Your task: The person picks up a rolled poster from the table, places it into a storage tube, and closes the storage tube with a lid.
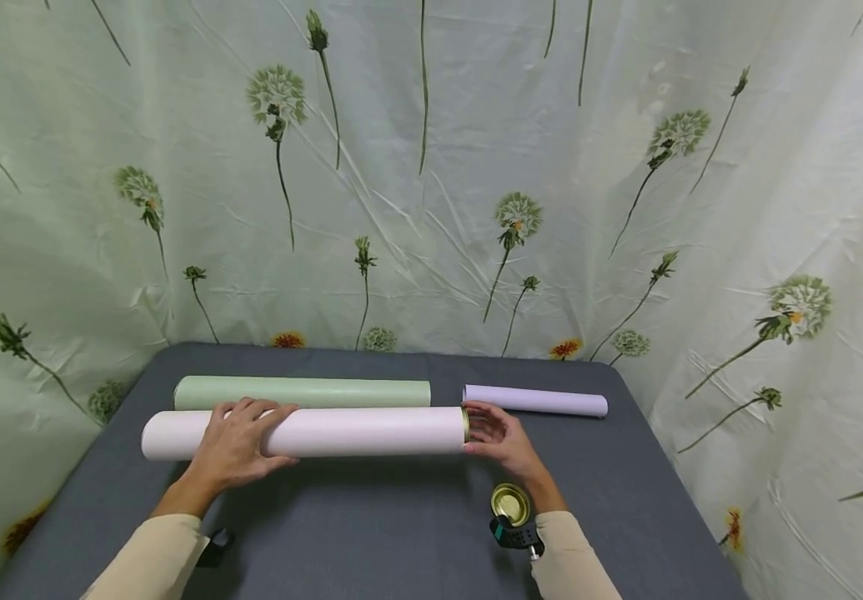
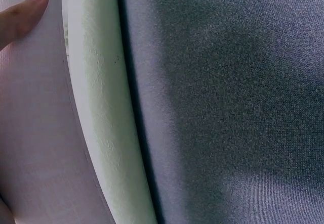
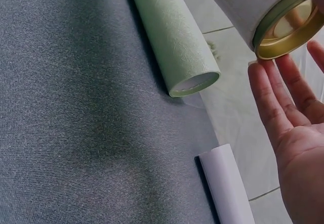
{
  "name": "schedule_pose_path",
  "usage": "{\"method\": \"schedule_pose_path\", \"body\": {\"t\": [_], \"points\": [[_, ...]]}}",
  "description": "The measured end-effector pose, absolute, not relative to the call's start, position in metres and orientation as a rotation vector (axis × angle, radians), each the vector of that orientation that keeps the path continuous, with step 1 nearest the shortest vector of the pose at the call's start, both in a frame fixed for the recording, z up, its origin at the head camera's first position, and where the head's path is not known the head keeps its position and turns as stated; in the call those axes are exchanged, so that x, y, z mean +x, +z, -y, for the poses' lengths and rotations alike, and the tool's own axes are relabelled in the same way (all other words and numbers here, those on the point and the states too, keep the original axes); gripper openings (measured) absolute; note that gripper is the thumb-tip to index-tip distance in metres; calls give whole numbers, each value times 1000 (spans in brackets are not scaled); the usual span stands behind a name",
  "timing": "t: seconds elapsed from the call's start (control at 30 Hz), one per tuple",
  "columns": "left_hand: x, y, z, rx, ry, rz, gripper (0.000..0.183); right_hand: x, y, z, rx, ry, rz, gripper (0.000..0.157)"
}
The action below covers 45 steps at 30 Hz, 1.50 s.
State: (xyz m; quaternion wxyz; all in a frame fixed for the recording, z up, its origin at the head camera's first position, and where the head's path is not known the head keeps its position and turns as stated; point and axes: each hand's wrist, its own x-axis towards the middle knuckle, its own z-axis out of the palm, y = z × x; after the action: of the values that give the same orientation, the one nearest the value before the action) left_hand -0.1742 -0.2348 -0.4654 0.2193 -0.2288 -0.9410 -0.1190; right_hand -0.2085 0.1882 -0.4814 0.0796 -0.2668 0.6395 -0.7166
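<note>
A long pink tube lies across the grey table. My left hand lies over its left part, fingers curved round the top; one fingertip shows on the pink tube in the left wrist view. My right hand is at the tube's right end, palm open and fingers straight. In the right wrist view this hand sits just beside the gold-rimmed open end. A gold lid lies on the table by my right wrist.
A pale green tube lies just behind the pink one, parallel to it. A lilac paper roll lies at the back right. A flowered cloth hangs behind and to the sides of the table.
</note>
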Motion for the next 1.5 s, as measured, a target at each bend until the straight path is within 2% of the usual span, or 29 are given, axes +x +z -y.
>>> {"method": "schedule_pose_path", "body": {"t": [0.3,0.53,1.5], "points": [[-174,-466,234,-628,-328,2613,73,-206,-483,-190,-817,-2129,-1928,69],[-174,-465,232,-626,-323,2629,73,-203,-482,-196,-744,-2071,-1930,60],[-173,-465,233,-684,-291,2575,73,-195,-489,-184,-762,-2076,-2069,56]]}}
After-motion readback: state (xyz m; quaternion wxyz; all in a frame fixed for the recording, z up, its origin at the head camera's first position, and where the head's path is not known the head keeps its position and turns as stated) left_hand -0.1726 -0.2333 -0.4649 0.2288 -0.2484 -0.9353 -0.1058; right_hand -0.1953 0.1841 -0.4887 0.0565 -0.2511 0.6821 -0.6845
